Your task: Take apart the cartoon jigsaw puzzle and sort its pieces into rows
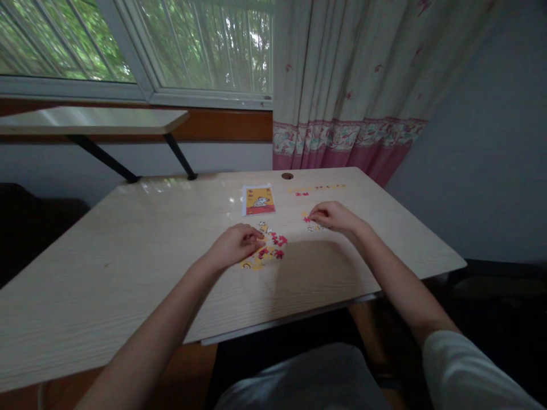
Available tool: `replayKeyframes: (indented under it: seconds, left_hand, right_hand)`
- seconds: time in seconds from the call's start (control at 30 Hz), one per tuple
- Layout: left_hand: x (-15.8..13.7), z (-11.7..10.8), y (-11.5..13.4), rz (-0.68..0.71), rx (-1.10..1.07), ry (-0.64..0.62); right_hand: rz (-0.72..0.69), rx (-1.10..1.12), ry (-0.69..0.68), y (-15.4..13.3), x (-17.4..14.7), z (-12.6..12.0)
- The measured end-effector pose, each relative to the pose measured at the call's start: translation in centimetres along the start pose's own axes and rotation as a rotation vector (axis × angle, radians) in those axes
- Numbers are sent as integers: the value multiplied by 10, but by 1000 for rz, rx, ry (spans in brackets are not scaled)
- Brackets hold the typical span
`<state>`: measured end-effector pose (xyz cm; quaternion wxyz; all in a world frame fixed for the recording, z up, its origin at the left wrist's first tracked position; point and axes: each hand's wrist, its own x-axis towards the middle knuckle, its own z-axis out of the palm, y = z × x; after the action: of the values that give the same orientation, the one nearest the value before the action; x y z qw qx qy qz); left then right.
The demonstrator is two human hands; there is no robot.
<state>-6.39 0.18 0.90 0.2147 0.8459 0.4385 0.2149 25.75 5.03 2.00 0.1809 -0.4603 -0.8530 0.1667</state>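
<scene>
A loose pile of jigsaw puzzle pieces (279, 254), red, yellow and white, lies on the table. My left hand (237, 245) is at the pile's left side, fingers curled together over it; what is between them is too small to make out. To the right, my right hand (335, 216) pinches at a red puzzle piece (306, 219). Several white pieces (316, 228) lie just below that hand. Behind the pile is a picture card (259, 200) with a white animal on yellow and red.
A row of mostly yellow pieces (316, 188) runs along the back right, with a few red pieces (302, 194) below it. A raised shelf (94, 121) on black supports stands at the back left of the table (128, 273). A round hole (288, 176) is near the curtain (342, 102).
</scene>
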Motion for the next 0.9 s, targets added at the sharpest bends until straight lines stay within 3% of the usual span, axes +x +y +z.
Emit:
replayKeyframes:
  seconds: [0.17,0.3,0.63,0.9]
  left_hand:
    - [-1,-4,2,165,94,-177]
    - [0,-5,3,204,83,-205]
    - [1,4,3,258,-45,-181]
    - [0,4,8,204,-50,-178]
  right_hand:
    - [-286,-78,-63,-43,8,35]
    - [-407,-99,-55,-57,5,47]
    - [-526,-67,105,-62,2,66]
    - [-511,-93,75,-71,1,74]
